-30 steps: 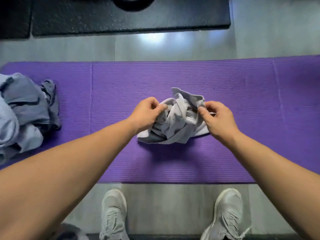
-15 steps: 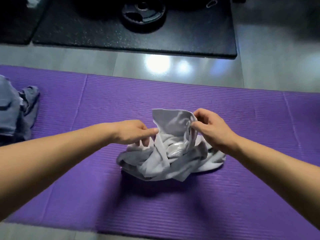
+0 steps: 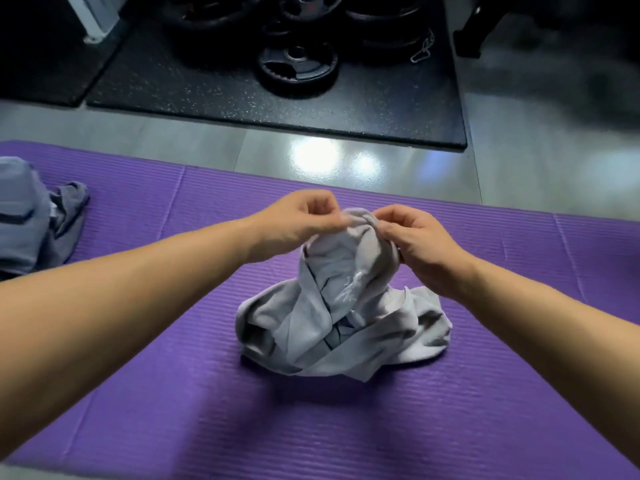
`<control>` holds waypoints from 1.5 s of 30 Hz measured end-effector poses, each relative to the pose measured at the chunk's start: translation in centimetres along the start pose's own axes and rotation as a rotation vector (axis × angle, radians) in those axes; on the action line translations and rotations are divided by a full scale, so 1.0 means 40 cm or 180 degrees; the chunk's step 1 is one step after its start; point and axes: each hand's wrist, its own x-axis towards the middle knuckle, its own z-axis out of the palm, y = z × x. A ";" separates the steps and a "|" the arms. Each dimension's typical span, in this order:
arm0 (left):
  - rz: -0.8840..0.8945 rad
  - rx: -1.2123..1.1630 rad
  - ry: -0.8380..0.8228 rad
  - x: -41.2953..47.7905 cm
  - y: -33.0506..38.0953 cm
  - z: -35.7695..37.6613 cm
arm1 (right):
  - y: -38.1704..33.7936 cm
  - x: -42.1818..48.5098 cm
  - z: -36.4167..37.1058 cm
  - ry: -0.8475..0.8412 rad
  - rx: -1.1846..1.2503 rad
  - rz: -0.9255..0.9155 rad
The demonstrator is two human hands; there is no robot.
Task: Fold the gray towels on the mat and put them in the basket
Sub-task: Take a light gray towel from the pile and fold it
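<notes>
A crumpled light gray towel point(image 3: 343, 317) lies in the middle of the purple mat point(image 3: 346, 427), its top part lifted off the mat. My left hand point(image 3: 294, 226) pinches the towel's raised top edge from the left. My right hand point(image 3: 415, 240) pinches the same edge from the right, close beside the left hand. The towel's lower folds still rest bunched on the mat. More gray towels point(image 3: 31, 216) lie in a heap at the mat's left end. No basket is in view.
Beyond the mat is glossy gray floor point(image 3: 207, 147), then a black rubber mat point(image 3: 277, 105) carrying black weight plates point(image 3: 298, 64). A dark stand leg point(image 3: 474, 36) is at the far right.
Both hands have lifted the towel's top edge higher and come closer together. The view has tilted forward, so my shoes dropped out of sight and the weight plates came in.
</notes>
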 end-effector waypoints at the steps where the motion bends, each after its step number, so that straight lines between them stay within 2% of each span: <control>1: -0.0029 -0.0138 0.0107 -0.002 0.009 -0.007 | 0.003 0.003 0.002 -0.0007 -0.0014 -0.0014; 4: -0.0192 -0.0291 0.0601 -0.004 0.022 -0.038 | -0.002 0.016 0.009 -0.0402 -0.0237 0.0172; 6: -0.0274 -0.0182 0.0891 -0.017 0.024 -0.075 | 0.000 0.027 0.015 -0.0822 -0.0737 0.0341; 7: -0.0321 -0.0112 0.1030 -0.027 0.025 -0.101 | 0.005 0.038 0.017 -0.0824 -0.1088 0.0360; 9: -0.0468 0.0075 0.1301 -0.049 0.008 -0.173 | 0.023 0.071 0.016 -0.0416 -0.1501 0.0307; 11: -0.0750 0.0515 0.1573 -0.080 -0.031 -0.250 | 0.040 0.102 0.015 -0.0004 -0.1353 0.0257; 13: -0.1117 0.1088 0.1750 -0.120 -0.086 -0.311 | 0.057 0.123 0.018 0.0132 -0.1209 0.0281; 17: -0.1936 0.2086 0.1368 -0.183 -0.190 -0.370 | 0.102 0.120 0.033 -0.0239 -0.1236 0.0601; 19: -0.2298 0.2856 0.1189 -0.203 -0.205 -0.388 | 0.122 0.107 0.037 -0.0543 -0.1651 0.0630; 21: -0.2597 0.3421 0.1228 -0.218 -0.203 -0.402 | 0.129 0.088 0.029 -0.0981 -0.2307 0.0657; 23: -0.2753 0.3816 0.1197 -0.216 -0.190 -0.394 | 0.119 0.060 0.010 -0.1498 -0.2710 0.0854; 25: -0.2399 0.4072 0.1060 -0.185 -0.170 -0.345 | 0.103 0.036 -0.027 -0.1764 -0.2941 0.0995; 27: -0.1570 0.3701 0.0570 -0.131 -0.131 -0.255 | 0.099 0.022 -0.082 -0.1737 -0.3155 0.1005; 29: -0.1059 0.2652 -0.0177 -0.082 -0.077 -0.126 | 0.102 0.006 -0.144 -0.1614 -0.3333 0.1081; 31: -0.1031 0.1879 -0.0870 -0.053 -0.054 0.007 | 0.111 -0.012 -0.182 -0.1618 -0.3390 0.1109; 34: -0.0952 0.1875 -0.1329 -0.004 -0.083 0.188 | 0.157 -0.045 -0.224 -0.1596 -0.3262 0.0914; 38: -0.0951 0.1837 -0.0871 0.027 -0.148 0.327 | 0.202 -0.072 -0.261 -0.1113 -0.2975 0.0606; 42: -0.0767 0.1721 -0.0446 0.014 -0.198 0.370 | 0.244 -0.093 -0.279 -0.0801 -0.2246 0.0632; 45: -0.0822 0.0884 -0.0076 0.010 -0.197 0.369 | 0.267 -0.109 -0.265 -0.0841 -0.2065 0.0419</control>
